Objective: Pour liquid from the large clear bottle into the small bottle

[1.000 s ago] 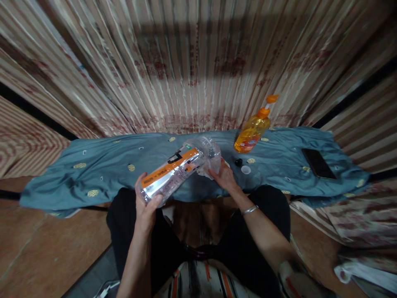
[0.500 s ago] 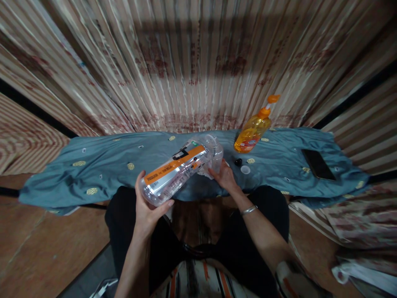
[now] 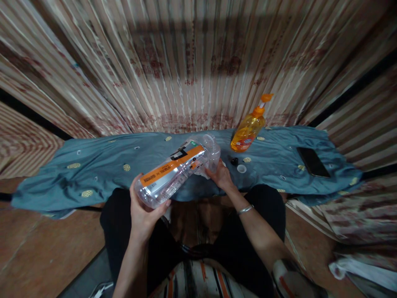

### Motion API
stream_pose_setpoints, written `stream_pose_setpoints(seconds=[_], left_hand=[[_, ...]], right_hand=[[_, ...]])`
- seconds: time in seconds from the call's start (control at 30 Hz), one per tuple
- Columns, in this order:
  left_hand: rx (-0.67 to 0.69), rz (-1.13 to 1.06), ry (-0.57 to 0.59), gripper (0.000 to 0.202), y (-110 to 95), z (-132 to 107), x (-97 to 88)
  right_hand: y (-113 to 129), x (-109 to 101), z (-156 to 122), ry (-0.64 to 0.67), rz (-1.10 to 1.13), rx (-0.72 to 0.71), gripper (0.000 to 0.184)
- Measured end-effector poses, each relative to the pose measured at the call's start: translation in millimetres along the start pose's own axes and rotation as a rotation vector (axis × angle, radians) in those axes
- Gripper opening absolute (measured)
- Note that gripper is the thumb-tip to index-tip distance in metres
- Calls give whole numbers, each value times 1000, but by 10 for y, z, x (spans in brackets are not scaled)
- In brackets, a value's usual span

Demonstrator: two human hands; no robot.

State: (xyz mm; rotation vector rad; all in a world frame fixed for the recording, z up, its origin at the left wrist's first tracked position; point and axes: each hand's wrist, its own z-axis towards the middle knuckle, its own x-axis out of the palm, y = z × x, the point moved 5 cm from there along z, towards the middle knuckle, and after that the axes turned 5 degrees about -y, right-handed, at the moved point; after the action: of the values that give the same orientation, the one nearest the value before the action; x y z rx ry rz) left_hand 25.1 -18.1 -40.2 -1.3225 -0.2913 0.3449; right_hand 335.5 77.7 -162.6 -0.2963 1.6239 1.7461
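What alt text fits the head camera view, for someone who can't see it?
A person's left hand holds the base of a clear bottle with an orange label, tipped on its side, while the right hand is at its neck. Beyond lies a blue cloth with an orange pump bottle and a dark phone.

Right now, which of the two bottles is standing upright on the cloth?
The orange pump bottle, standing free on the blue cloth. The clear orange-labelled bottle is held tilted, left hand gripping its base, right hand at its neck.
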Motion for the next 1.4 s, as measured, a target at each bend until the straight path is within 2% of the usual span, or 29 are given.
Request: stream_pose_setpoints(seconds=[0.2, 0.33, 0.5, 0.73, 1.13, 1.4], left_hand=[[-27, 18, 28, 111, -10, -3, 15], [-7, 7, -23, 112, -27, -20, 40], [7, 24, -14, 111, -47, -35, 82], [32, 52, -17, 110, -108, -41, 81], [92, 106, -47, 107, -201, -102, 93], [113, 135, -65, 105, -203, -176, 97]], right_hand=[[0, -4, 10, -2, -66, 27, 67], [29, -17, 18, 10, -115, 17, 65], [-1, -13, 26, 3, -131, 1, 63], [-45, 22, 29, -20, -94, -22, 61], [-44, 39, 21, -24, -125, 20, 67], [-77, 55, 7, -60, -57, -36, 65]])
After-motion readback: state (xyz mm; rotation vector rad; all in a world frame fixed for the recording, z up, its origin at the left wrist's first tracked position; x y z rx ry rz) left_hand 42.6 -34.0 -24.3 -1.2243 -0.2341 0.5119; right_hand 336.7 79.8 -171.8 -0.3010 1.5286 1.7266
